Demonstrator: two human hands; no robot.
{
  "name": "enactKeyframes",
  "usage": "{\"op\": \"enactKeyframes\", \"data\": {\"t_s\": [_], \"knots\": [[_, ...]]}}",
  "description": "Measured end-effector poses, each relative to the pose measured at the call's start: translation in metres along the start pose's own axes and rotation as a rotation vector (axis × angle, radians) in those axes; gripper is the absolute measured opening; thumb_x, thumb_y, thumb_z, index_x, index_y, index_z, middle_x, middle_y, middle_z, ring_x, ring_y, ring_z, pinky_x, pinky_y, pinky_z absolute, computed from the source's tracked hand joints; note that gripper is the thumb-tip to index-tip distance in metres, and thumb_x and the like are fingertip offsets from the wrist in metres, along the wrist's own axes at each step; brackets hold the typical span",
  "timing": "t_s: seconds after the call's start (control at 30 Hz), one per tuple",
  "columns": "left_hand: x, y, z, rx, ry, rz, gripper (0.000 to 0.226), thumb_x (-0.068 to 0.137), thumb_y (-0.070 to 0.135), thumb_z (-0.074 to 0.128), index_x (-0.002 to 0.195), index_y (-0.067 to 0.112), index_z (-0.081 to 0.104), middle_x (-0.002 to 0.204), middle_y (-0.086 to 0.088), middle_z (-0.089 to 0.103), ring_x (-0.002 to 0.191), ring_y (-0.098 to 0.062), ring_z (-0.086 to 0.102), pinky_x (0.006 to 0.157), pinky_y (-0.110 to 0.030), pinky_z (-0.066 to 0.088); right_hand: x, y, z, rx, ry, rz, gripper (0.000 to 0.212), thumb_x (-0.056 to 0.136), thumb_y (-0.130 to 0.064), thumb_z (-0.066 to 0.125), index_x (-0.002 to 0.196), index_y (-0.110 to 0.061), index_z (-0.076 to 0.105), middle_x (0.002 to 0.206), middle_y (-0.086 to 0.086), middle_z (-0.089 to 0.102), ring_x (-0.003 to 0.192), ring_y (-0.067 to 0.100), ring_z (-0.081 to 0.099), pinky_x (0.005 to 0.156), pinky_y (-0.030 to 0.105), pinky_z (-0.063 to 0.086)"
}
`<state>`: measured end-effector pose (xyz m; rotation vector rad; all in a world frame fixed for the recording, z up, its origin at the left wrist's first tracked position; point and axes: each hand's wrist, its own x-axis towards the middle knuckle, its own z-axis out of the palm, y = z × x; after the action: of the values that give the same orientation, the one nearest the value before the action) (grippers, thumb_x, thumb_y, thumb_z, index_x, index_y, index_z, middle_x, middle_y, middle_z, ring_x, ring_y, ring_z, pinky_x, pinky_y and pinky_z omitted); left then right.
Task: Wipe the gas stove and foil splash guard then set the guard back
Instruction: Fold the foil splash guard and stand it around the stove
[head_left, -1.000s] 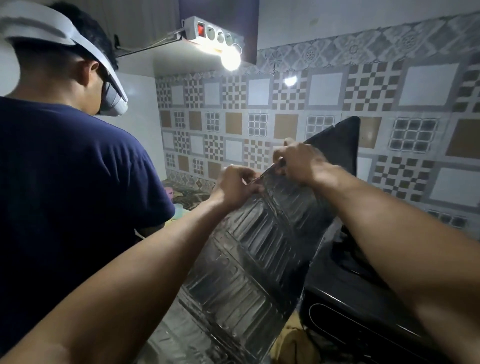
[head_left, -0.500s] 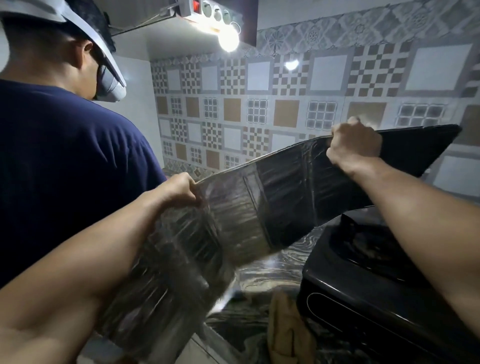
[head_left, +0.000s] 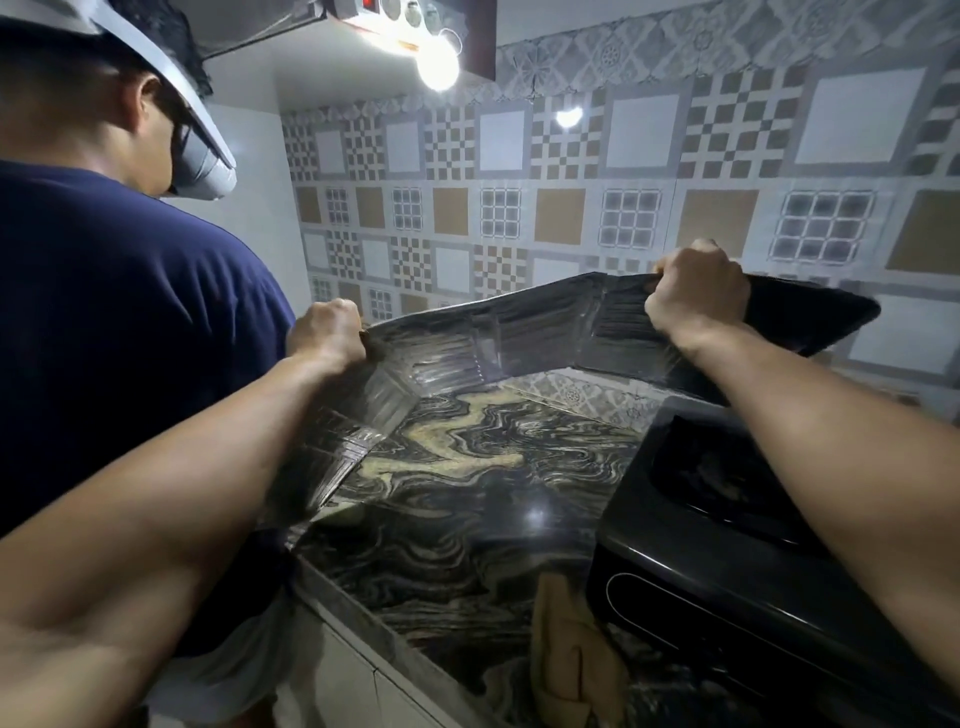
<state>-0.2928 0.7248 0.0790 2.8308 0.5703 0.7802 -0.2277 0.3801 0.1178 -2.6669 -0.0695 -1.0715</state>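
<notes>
The foil splash guard (head_left: 519, 338) is spread out in folded panels above the marbled counter, along the tiled wall. My left hand (head_left: 327, 335) grips its top edge at the left bend. My right hand (head_left: 698, 291) grips the top edge farther right, behind the stove. The black gas stove (head_left: 727, 519) sits on the counter at the right, partly hidden under my right forearm. The guard's right end reaches past the stove's back. A yellowish cloth (head_left: 566, 649) lies crumpled on the counter by the stove's front left corner.
A person in a dark blue shirt (head_left: 119, 322) with a white headset stands close at the left, next to the guard's left panel. The dark marbled counter (head_left: 457, 499) lies between that person and the stove. A lit bulb (head_left: 438, 65) hangs under a shelf above.
The guard went from folded and upright between my hands to opened wide. Both hands moved apart and lowered it toward the counter, behind the stove.
</notes>
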Motion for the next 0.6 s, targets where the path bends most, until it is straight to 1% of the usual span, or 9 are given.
{"op": "enactKeyframes", "data": {"t_s": [0.03,0.17,0.2,0.27,0.33,0.4,0.47,0.53,0.6], "knots": [[-0.003,-0.002,0.003,-0.039,-0.034,-0.014,0.014,0.084,0.01,0.062,0.098,0.013,0.066,0.101,-0.013,0.067,0.093,-0.034,0.063,0.08,-0.039,0.054,0.001,0.004,0.0,-0.006,0.0,0.012,0.022,0.084,-0.001,0.051,0.094,-0.005,0.071,0.112,0.017,0.056,0.078,0.035,0.053,0.068,0.03,0.04],[-0.016,-0.018,0.021,-0.124,-0.151,-0.06,0.015,0.079,0.011,0.068,0.087,0.023,0.07,0.104,-0.006,0.068,0.097,-0.028,0.062,0.082,-0.034,0.049,0.002,0.023,-0.001,-0.036,-0.014,0.055,0.019,0.083,-0.001,0.055,0.095,-0.001,0.07,0.114,0.019,0.053,0.076,0.034,0.051,0.067,0.032,0.04],[-0.019,-0.023,0.027,-0.117,-0.166,-0.064,0.016,0.079,0.012,0.069,0.088,0.025,0.071,0.107,-0.006,0.069,0.098,-0.028,0.062,0.082,-0.034,0.049,0.001,0.027,0.0,-0.038,-0.021,0.064,0.02,0.082,-0.001,0.056,0.095,-0.001,0.07,0.114,0.019,0.054,0.08,0.037,0.054,0.069,0.033,0.043],[-0.025,-0.03,0.035,-0.07,-0.177,-0.081,0.023,0.08,0.014,0.069,0.099,0.027,0.074,0.111,-0.007,0.069,0.103,-0.029,0.063,0.083,-0.034,0.049,-0.001,0.033,0.001,-0.043,-0.035,0.075,0.021,0.079,-0.002,0.057,0.096,-0.002,0.07,0.112,0.019,0.055,0.089,0.041,0.058,0.074,0.035,0.046],[-0.027,-0.035,0.038,-0.021,-0.14,-0.099,0.028,0.08,0.016,0.068,0.106,0.027,0.073,0.114,-0.009,0.069,0.105,-0.031,0.063,0.085,-0.036,0.05,-0.005,0.038,0.003,-0.051,-0.047,0.086,0.02,0.078,-0.005,0.058,0.095,-0.004,0.069,0.111,0.019,0.056,0.092,0.041,0.059,0.077,0.037,0.047],[-0.026,-0.032,0.036,0.001,-0.048,-0.108,0.027,0.081,0.018,0.067,0.106,0.025,0.073,0.111,-0.012,0.069,0.103,-0.035,0.064,0.084,-0.038,0.05,-0.008,0.042,0.006,-0.057,-0.059,0.092,0.021,0.078,-0.006,0.058,0.095,-0.005,0.069,0.111,0.017,0.055,0.094,0.042,0.059,0.079,0.038,0.048],[-0.023,-0.023,0.032,-0.032,0.058,-0.112,0.025,0.081,0.018,0.064,0.104,0.02,0.073,0.108,-0.015,0.069,0.1,-0.038,0.064,0.083,-0.039,0.051,-0.009,0.046,0.008,-0.066,-0.062,0.104,0.023,0.078,-0.005,0.057,0.098,-0.005,0.069,0.113,0.017,0.054,0.093,0.042,0.059,0.077,0.037,0.047],[-0.02,-0.013,0.027,-0.106,0.12,-0.134,0.026,0.081,0.016,0.061,0.104,0.017,0.073,0.106,-0.017,0.069,0.099,-0.04,0.064,0.082,-0.041,0.051,-0.009,0.049,0.01,-0.064,-0.044,0.107,0.025,0.078,-0.003,0.055,0.098,-0.003,0.069,0.113,0.018,0.053,0.089,0.041,0.058,0.073,0.036,0.045],[-0.015,-0.002,0.025,-0.171,0.118,-0.138,0.027,0.08,0.014,0.059,0.103,0.017,0.073,0.105,-0.016,0.07,0.1,-0.038,0.063,0.081,-0.041,0.052,-0.008,0.052,0.011,-0.049,-0.014,0.099,0.023,0.079,0.0,0.053,0.094,-0.001,0.07,0.11,0.019,0.052,0.08,0.038,0.055,0.068,0.034,0.044]]}}
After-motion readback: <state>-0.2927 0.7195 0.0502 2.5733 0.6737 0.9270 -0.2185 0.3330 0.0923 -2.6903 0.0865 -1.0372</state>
